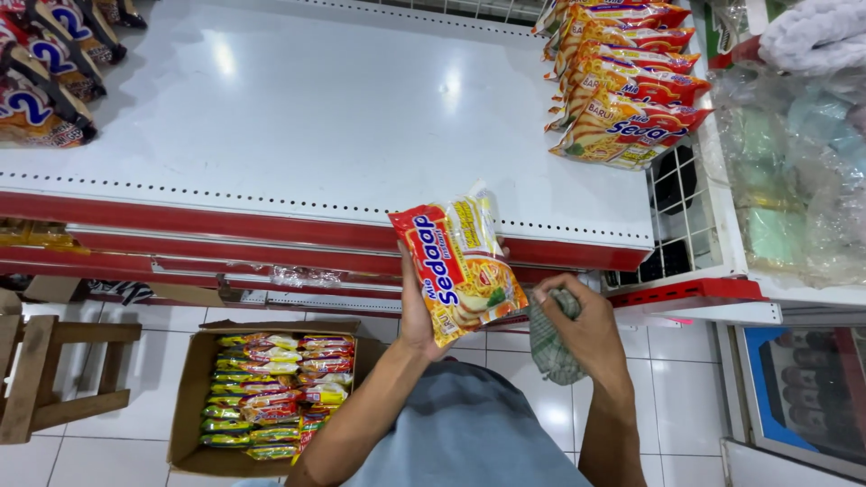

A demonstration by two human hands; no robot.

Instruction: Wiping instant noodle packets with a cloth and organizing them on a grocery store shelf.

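Note:
My left hand (417,311) holds up an orange and yellow instant noodle packet (458,263) in front of the shelf's red edge. Beside it, my right hand (586,326) is closed around a crumpled green checked cloth (552,344), which touches the packet's lower right corner. Both hands hover just below the front edge of a white perforated shelf (325,126). A row of matching noodle packets (622,81) is stacked at the shelf's back right.
An open cardboard box (194,388) with several noodle packets stands on the white tiled floor at lower left. A wooden stool (45,379) is at far left. Dark snack packets (45,72) lie on the shelf's left. Plastic-wrapped goods (794,171) sit at right.

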